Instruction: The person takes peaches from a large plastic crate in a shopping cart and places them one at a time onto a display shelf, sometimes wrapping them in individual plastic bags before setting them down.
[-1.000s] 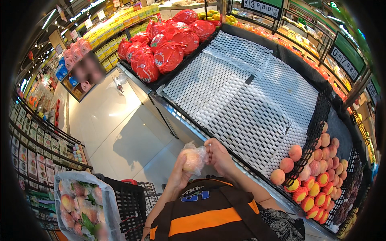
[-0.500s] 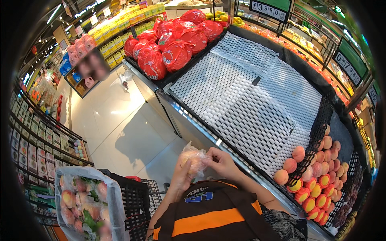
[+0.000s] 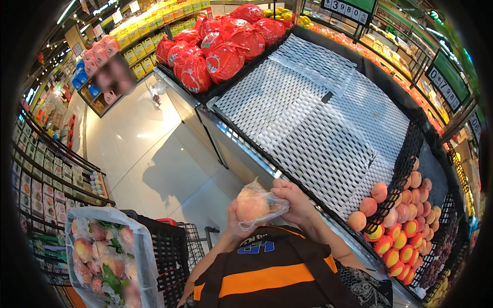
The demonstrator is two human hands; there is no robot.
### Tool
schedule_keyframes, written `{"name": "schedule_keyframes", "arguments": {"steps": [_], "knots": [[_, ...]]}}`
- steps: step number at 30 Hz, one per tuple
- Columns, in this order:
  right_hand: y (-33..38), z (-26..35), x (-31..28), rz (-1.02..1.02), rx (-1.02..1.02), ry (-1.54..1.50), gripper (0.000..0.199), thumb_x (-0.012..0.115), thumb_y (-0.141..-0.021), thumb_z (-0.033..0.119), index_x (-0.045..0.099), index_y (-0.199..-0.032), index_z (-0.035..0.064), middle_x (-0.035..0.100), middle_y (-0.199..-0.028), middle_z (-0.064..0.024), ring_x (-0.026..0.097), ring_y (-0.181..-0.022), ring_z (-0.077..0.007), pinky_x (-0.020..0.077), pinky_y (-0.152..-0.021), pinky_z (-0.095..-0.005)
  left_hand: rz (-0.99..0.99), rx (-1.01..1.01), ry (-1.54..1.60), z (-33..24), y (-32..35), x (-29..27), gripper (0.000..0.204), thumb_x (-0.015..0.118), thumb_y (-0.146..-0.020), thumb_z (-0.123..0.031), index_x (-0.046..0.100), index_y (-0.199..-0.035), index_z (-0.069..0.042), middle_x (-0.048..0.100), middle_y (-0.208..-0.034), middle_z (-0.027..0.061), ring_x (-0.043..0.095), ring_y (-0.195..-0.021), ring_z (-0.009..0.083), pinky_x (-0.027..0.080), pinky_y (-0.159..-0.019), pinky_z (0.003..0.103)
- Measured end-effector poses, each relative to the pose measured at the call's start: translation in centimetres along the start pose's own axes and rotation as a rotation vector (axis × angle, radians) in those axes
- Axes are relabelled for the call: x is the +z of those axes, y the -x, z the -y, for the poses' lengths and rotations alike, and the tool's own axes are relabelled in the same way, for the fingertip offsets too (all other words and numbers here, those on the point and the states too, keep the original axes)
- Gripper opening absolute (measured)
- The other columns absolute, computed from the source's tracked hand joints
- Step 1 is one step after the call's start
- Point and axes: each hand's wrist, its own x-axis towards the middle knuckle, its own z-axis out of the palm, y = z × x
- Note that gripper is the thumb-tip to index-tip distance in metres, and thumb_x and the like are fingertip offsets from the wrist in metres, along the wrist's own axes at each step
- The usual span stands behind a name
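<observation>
In front of my body, a pale pink-yellow peach [image 3: 251, 203] sits in clear, crinkled plastic film [image 3: 279, 205]. My left hand [image 3: 234, 224] cups the fruit from the left and below, its fingers partly hidden behind it. On the other side my right hand [image 3: 294, 199] pinches the film and stretches it out to the right of the fruit. Below both hands is the dark brown apron [image 3: 269, 259] with an orange stripe that I wear.
A tilted display stand [image 3: 308, 128] with white netting stretches ahead to the right. Peaches [image 3: 379, 192] and foam-netted fruit [image 3: 398, 241] fill its near right corner; red-wrapped bundles [image 3: 226, 61] sit at its far left. At lower left stands a lined crate [image 3: 149, 238] of peaches and leaves.
My right hand has moved right and up, drawing the film away from the peach. More of the peach shows. The whole view has shifted slightly.
</observation>
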Motion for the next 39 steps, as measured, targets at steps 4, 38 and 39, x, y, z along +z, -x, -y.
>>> {"name": "schedule_keyframes", "arguments": {"steps": [4, 38, 39], "knots": [[-0.3, 0.5, -1.3, -0.143, -0.155, 0.293, 0.029, 0.059, -0.082, 0.008, 0.038, -0.062, 0.0123, 0.041, -0.056, 0.0057, 0.037, -0.05, -0.0026, 0.0314, -0.045, -0.0192, 0.042, -0.005, -0.054, 0.1, 0.1, 2.2, 0.08, 0.038, -0.075, -0.07, 0.038, -0.124, -0.006, 0.052, -0.109, 0.0196, 0.057, -0.084, 0.0325, 0.05, -0.061, 0.04], [3.9, -3.0, -8.2, -0.282, -0.344, -0.419, 0.053, 0.057, -0.084, 0.038, 0.038, -0.125, 0.0097, 0.047, -0.121, -0.0105, 0.049, -0.108, -0.0226, 0.0424, -0.091, -0.0383, 0.321, 0.007, -0.11, 0.9, -4.6, 4.1, 0.043, 0.038, -0.092, -0.027, 0.038, -0.132, -0.008, 0.028, -0.142, 0.0062, 0.027, -0.13, 0.0255, 0.016, -0.108, 0.047], [4.3, -2.5, -9.0, -0.312, -0.32, -0.44, 0.054, 0.053, -0.085, 0.045, 0.039, -0.124, 0.0104, 0.048, -0.12, -0.0112, 0.049, -0.108, -0.0235, 0.0426, -0.091, -0.0416, 0.309, -0.001, -0.098, 0.9, -4.6, 3.9, 0.042, 0.038, -0.092, -0.029, 0.04, -0.129, -0.008, 0.032, -0.139, 0.0074, 0.03, -0.128, 0.0269, 0.018, -0.107, 0.048]]}}
